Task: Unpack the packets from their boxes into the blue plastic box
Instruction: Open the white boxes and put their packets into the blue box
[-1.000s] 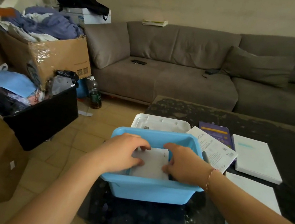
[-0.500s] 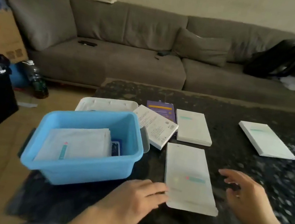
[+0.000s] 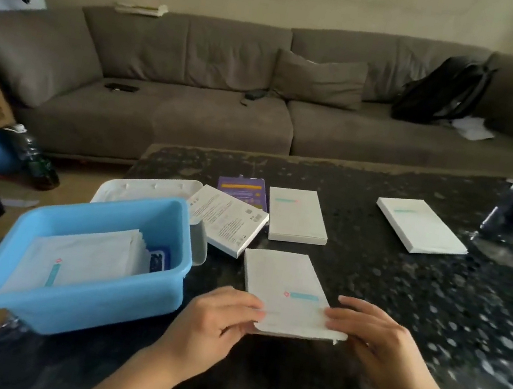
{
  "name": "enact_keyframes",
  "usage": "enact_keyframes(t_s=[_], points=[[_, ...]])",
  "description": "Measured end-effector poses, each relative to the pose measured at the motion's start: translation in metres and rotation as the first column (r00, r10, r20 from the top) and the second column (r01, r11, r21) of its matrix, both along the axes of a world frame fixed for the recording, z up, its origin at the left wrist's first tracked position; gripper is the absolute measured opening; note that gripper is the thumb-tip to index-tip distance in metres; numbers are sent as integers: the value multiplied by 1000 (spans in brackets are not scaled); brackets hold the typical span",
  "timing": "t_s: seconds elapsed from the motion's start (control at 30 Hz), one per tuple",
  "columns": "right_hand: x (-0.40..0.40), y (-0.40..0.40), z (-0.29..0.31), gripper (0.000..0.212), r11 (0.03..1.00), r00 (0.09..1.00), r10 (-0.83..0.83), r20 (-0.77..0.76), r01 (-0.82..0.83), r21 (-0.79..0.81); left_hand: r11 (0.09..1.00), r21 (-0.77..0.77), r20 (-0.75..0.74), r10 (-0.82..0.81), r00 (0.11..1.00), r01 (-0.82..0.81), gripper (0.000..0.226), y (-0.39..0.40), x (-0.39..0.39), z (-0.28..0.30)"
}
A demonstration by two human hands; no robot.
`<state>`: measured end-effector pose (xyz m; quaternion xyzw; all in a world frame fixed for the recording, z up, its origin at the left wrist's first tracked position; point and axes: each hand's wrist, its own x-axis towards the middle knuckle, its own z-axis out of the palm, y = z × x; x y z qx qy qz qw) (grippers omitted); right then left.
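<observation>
Step in hand: you pick up next flat white cardboard box point(image 3: 287, 294). Left hand point(image 3: 215, 319) and right hand point(image 3: 375, 340) pinch its near end. Blue plastic box point(image 3: 86, 298), packets inside, just left of left hand. Next: open near flap, slide packet out.

There was only one camera, so no second view shared any part of the scene. It sat on the person's head and looked forward and down. It was close to the dark worktop point(image 3: 397, 322), whose near edge ran along the bottom of the picture. Both forearms came in from the bottom, with the left hand point(image 3: 212, 320) and the right hand point(image 3: 373, 341) very near the camera. The blue plastic box point(image 3: 85, 304) was near, on the left. Far off, across the worktop, a grey sofa point(image 3: 228, 114) stretched from left to right. The wide lens bent the edges of the picture.
</observation>
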<state>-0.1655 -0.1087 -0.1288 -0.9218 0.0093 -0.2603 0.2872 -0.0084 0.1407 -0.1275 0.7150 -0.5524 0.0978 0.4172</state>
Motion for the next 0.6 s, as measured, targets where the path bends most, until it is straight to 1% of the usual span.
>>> enact_keyframes(t_s=[0.07,0.13,0.2,0.27,0.33,0.4,0.5,0.6], points=[[1,8,30,29,979,997,-42,71,27,203,994,-107,-41,9,999,-13,20,-2,-3,27],[4,17,56,17,920,994,-58,95,16,391,988,-150,-131,18,991,-38,19,-3,-6,55],[10,23,74,16,859,994,-66,85,13,512,986,-145,-250,40,968,-78,14,-2,-5,75],[17,28,85,13,813,993,-65,94,-2,582,982,-131,-342,80,936,-132,8,-2,-1,83],[26,32,92,13,783,991,-54,126,-37,621,975,-139,-364,112,924,-173,16,-3,2,89],[35,34,96,15,781,986,-57,154,-52,623,968,-170,-308,127,943,-186,18,-4,3,97],[44,34,95,21,818,985,-86,150,-16,575,966,-185,-193,143,971,-179,21,-4,7,102],[41,35,89,23,834,989,-52,136,-32,552,964,-192,-140,160,977,-186,22,-1,13,94]])
